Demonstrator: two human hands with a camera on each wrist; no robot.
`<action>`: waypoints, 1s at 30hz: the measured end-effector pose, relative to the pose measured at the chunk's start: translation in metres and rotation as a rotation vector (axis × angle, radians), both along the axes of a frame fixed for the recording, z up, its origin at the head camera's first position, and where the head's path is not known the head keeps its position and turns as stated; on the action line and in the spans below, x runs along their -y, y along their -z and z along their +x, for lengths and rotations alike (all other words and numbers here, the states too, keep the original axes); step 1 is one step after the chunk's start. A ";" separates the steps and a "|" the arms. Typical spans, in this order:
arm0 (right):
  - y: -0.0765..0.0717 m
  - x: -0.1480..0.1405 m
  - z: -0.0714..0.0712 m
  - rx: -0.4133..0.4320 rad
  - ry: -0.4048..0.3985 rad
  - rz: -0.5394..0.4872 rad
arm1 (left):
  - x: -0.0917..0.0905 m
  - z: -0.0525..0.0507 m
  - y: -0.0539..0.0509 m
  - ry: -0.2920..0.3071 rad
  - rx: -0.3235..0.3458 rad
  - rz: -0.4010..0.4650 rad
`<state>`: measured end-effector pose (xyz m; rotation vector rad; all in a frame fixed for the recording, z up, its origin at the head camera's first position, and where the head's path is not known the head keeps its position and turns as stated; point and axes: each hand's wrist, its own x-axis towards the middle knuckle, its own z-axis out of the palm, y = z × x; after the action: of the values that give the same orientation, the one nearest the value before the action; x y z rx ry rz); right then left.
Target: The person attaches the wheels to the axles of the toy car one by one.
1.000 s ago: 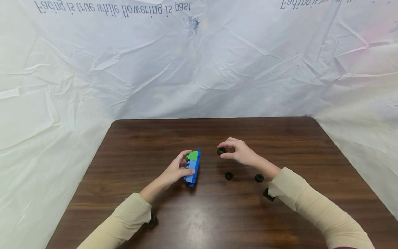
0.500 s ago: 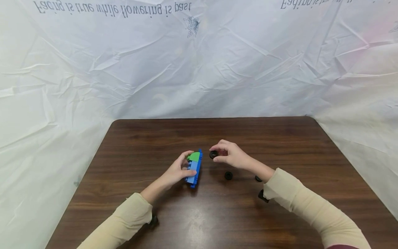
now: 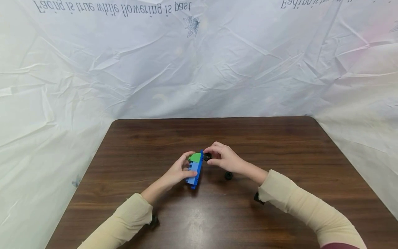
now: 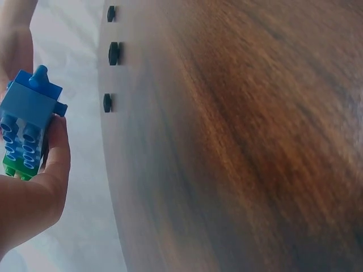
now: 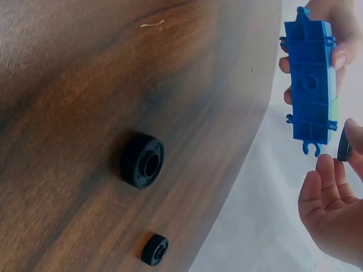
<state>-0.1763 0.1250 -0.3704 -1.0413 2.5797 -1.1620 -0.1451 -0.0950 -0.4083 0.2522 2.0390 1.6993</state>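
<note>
My left hand grips a blue toy train car above the table, thumb on its light blue side. A green rounded brick sits at its far end. Its blue underside, with small axle clips along both edges and a hook at one end, faces the right wrist camera. My right hand pinches a black wheel between thumb and fingers, close beside the car's far end. Whether the wheel touches the car cannot be told.
On the brown table a loose black wheel lies below my right hand. The left wrist view has three wheels, including a middle wheel. A white printed sheet hangs behind the table.
My right hand has moved left with the wheel, up to the toy train car. My left hand has shifted slightly right, and the right forearm now covers another wheel on the table.
</note>
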 end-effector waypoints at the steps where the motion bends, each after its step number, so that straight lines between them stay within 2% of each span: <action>1: 0.000 0.001 0.001 -0.012 -0.003 -0.001 | 0.000 0.001 0.000 -0.002 0.003 0.002; 10: 0.004 0.004 0.007 -0.115 -0.028 0.009 | -0.002 0.006 -0.003 0.004 0.012 0.014; 20: 0.012 0.006 0.011 -0.327 -0.040 0.042 | -0.005 0.008 0.000 0.018 0.007 0.012; 30: 0.017 0.007 0.011 -0.396 -0.057 0.037 | -0.005 0.009 0.000 0.015 -0.004 0.015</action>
<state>-0.1652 0.1184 -0.3878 -1.4546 2.8205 -0.9719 -0.1359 -0.0896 -0.4087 0.2758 2.0225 1.7073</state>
